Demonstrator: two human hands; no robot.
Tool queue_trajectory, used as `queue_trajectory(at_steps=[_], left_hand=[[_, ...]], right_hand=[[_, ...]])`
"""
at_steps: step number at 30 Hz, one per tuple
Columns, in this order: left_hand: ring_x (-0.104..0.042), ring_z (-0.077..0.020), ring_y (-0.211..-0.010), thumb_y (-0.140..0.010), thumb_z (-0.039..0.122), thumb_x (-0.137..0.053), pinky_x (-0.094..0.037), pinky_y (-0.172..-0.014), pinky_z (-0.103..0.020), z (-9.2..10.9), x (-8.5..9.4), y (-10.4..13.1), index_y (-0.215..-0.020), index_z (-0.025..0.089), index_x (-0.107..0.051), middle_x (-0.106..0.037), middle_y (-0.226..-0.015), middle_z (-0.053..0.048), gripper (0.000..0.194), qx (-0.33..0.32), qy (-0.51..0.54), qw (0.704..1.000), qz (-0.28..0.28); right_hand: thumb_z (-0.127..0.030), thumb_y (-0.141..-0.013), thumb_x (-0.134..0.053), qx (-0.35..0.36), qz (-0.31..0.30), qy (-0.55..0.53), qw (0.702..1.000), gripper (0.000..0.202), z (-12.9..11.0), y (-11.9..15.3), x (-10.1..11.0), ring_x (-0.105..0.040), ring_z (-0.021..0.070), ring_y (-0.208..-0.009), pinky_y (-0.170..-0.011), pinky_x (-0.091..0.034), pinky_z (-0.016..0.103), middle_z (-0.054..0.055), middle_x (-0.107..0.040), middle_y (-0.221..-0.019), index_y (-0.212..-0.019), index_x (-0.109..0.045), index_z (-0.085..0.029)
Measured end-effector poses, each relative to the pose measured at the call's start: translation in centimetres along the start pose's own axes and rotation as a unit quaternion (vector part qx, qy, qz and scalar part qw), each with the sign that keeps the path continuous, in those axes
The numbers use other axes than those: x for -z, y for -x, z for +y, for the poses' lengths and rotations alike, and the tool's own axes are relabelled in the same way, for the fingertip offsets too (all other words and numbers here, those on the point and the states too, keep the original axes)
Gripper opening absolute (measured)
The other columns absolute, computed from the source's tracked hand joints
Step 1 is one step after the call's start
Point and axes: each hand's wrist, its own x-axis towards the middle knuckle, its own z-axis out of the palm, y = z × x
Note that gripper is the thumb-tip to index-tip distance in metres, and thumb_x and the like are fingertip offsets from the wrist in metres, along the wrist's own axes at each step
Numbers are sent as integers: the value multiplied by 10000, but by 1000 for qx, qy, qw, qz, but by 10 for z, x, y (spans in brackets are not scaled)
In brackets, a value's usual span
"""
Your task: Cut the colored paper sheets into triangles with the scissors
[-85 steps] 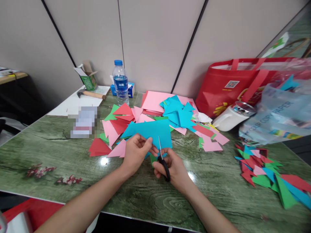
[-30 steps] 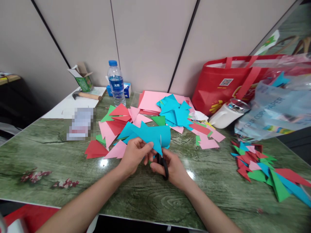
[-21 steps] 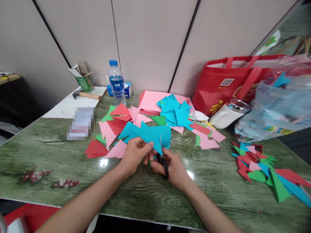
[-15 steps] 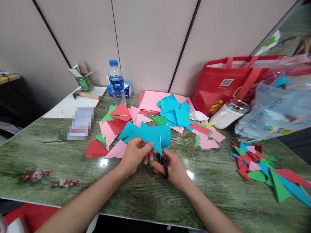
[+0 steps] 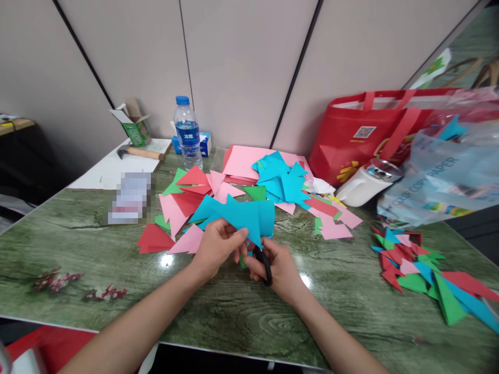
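Near the middle of the table, my left hand (image 5: pixel 217 247) pinches a piece of blue paper (image 5: pixel 245 214) between thumb and fingers. The paper has a pointed lower corner and a curled right part. My right hand (image 5: pixel 279 270) is closed around the black handles of scissors (image 5: pixel 265 264), just below and to the right of that corner. The scissor blades are hidden behind the paper. Red paper triangles (image 5: pixel 155 240) and a pink triangle (image 5: pixel 189 240) lie left of my left hand. Behind the held paper is a heap of blue pieces (image 5: pixel 290 184).
A water bottle (image 5: pixel 187 136), a hammer (image 5: pixel 140 152) and an opened green box (image 5: pixel 135 130) stand or lie at the back left. To the right are a white mug (image 5: pixel 364 184), a red bag (image 5: pixel 343 135), a plastic bag (image 5: pixel 436 171) and coloured scraps (image 5: pixel 413 259).
The scissor blade that showed across the blue paper is now out of sight. My right hand has shifted very slightly right with the scissors.
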Motion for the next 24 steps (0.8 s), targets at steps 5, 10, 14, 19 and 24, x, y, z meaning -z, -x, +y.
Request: queue_trajectory(at_steps=[5, 10, 14, 19, 24], left_hand=[[-556, -112, -393, -754, 383, -622, -428, -422, -215, 3, 3, -1, -541, 128, -563, -637, -502, -45, 337, 7, 7, 1000, 3], [-605, -127, -440, -776, 384, -607, -461, -461, -204, 3, 4, -2, -500, 101, -625, -655, -504, -75, 396, 24, 5, 1000, 9], [-597, -126, -418, -765, 345, -622, -466, -442, -207, 3, 4, -2, -510, 100, -644, -657, -495, -65, 354, 18, 15, 1000, 12], [-535, -93, -360, -763, 327, -619, -423, -398, -189, 2, 5, -1, -487, 111, -635, -637, -466, -42, 351, 4, -37, 999, -2], [-477, -68, -347, -755, 333, -626, -361, -368, -174, -1, 6, -2, -464, 122, -625, -604, -439, -17, 359, -24, -80, 996, 17]], right_hand=[[-438, -648, -726, -6, 2, 4, 1000, 349, -1, 1, -1, -452, 81, -385, -379, -379, 202, -65, -514, -486, -754, -506, -189], [-439, -615, -745, -19, 6, -2, 1000, 368, -4, 1, -2, -454, 86, -397, -381, -393, 205, -66, -507, -470, -714, -495, -188], [-430, -595, -759, -22, -2, -15, 1000, 380, -4, 1, -3, -466, 95, -418, -406, -396, 216, -65, -519, -491, -724, -493, -192], [-373, -635, -742, 22, -9, -36, 999, 314, -1, 0, -1, -476, 98, -515, -492, -387, 220, -41, -545, -613, -759, -520, -188], [-362, -645, -741, 35, -22, -31, 999, 302, -1, 0, 1, -469, 104, -554, -515, -369, 218, -26, -560, -671, -774, -529, -190]])
